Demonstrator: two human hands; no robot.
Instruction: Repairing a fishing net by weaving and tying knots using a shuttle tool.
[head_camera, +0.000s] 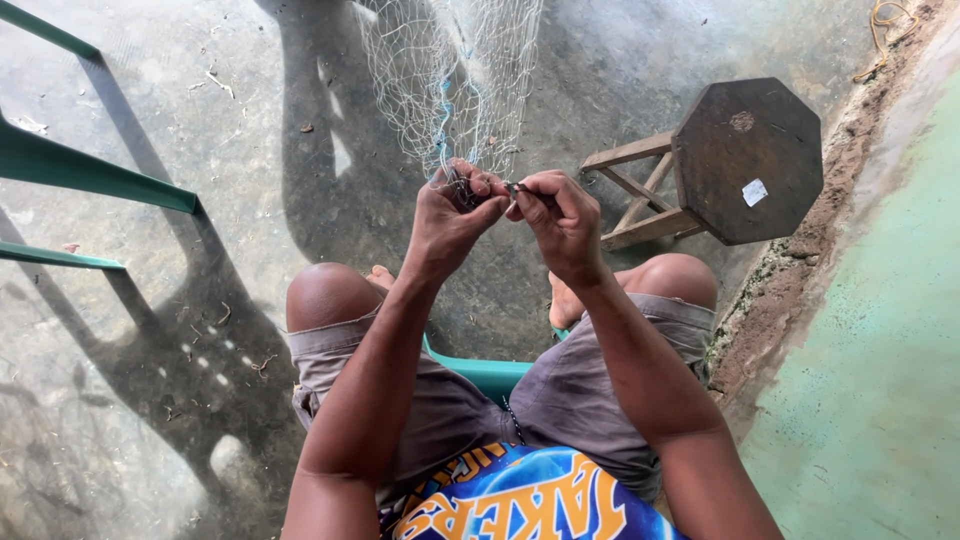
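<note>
Two hands | left hand, right hand pinch fishing net

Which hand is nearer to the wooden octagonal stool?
Right. The right hand works at the fishing net with the stool just off to its outer side; the left hand sits beyond it, farther from the stool.

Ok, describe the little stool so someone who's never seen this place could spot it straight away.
Follow the green wall on the person's right to its dirt-crusted base. The stool stands there on the concrete floor, beyond the right hand. Its dark octagonal wooden top and pale legs are unlike the green plastic chairs.
</note>
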